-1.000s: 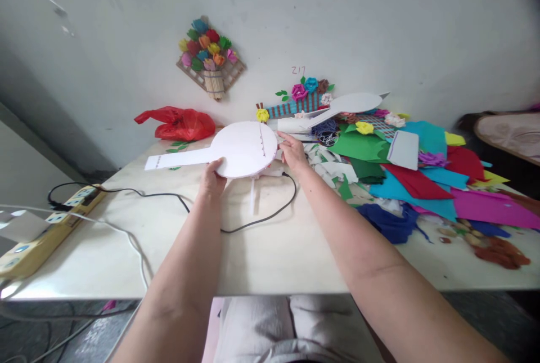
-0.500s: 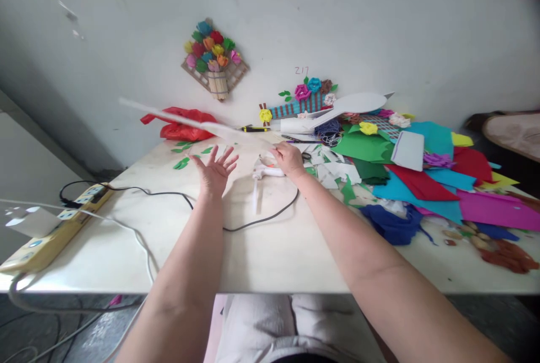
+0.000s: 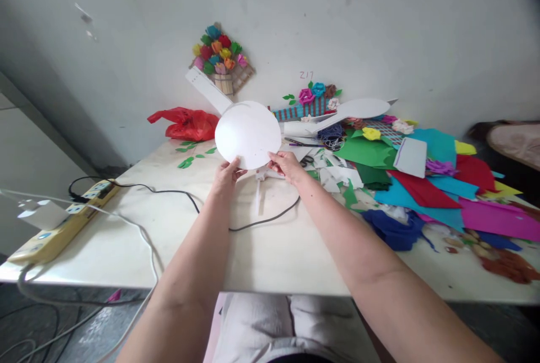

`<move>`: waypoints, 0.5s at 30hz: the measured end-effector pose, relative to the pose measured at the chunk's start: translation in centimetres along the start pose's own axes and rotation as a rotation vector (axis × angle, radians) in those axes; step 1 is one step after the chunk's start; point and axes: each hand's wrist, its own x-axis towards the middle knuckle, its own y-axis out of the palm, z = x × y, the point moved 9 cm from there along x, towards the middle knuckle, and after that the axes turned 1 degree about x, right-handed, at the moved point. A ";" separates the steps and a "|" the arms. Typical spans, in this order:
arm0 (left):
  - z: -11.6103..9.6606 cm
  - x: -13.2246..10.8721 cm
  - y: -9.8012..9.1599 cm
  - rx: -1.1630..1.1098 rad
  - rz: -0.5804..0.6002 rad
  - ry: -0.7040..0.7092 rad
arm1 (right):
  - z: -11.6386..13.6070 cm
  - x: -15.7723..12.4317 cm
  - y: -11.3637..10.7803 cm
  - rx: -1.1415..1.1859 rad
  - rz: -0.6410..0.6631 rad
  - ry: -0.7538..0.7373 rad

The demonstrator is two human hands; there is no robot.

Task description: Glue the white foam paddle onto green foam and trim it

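Note:
A white round cutout with a long strip handle (image 3: 248,133), shaped like a paddle fan, is held up above the table. Its handle points up and to the left. My left hand (image 3: 228,174) pinches the lower left rim of the disc, and my right hand (image 3: 287,165) pinches the lower right rim. Behind and below the disc lies a white glue gun (image 3: 259,183) with a clear stick at one end, partly hidden. A second white paddle-shaped piece (image 3: 363,108) rests on the pile at the back right.
A yellow power strip (image 3: 70,219) with cables sits at the left. A red plastic bag (image 3: 192,124) and green paper leaves (image 3: 185,162) lie at the back left. Coloured sheets (image 3: 426,188) and white scraps (image 3: 337,169) cover the right side. A black cord (image 3: 265,222) crosses the middle.
The white piece has turned from edge-on to face me, its handle swinging upward. My left hand, open before, has closed on the disc's rim.

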 end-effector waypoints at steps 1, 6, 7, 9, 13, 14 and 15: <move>0.0 -0.1 0.2 -0.013 0.011 -0.003 | -0.2 0.0 0.1 0.011 0.000 0.009; 0.4 -0.3 0.3 0.002 0.004 -0.013 | -0.9 0.3 0.3 -0.071 -0.012 0.022; 0.5 -0.2 0.0 0.022 -0.015 -0.014 | -0.8 0.3 0.2 -0.160 -0.016 0.004; 0.5 -0.1 -0.7 0.059 -0.064 -0.015 | 0.1 0.2 -0.3 -0.457 -0.054 -0.091; 0.2 0.1 -1.9 0.080 -0.150 -0.010 | 3.2 -1.4 -1.0 -1.233 -0.278 -0.383; 0.2 0.2 -2.0 0.081 -0.160 -0.012 | 3.4 -1.7 -0.8 -1.375 -0.294 -0.412; 0.2 0.3 -2.1 0.081 -0.164 -0.015 | 3.4 -1.9 -0.5 -1.486 -0.287 -0.418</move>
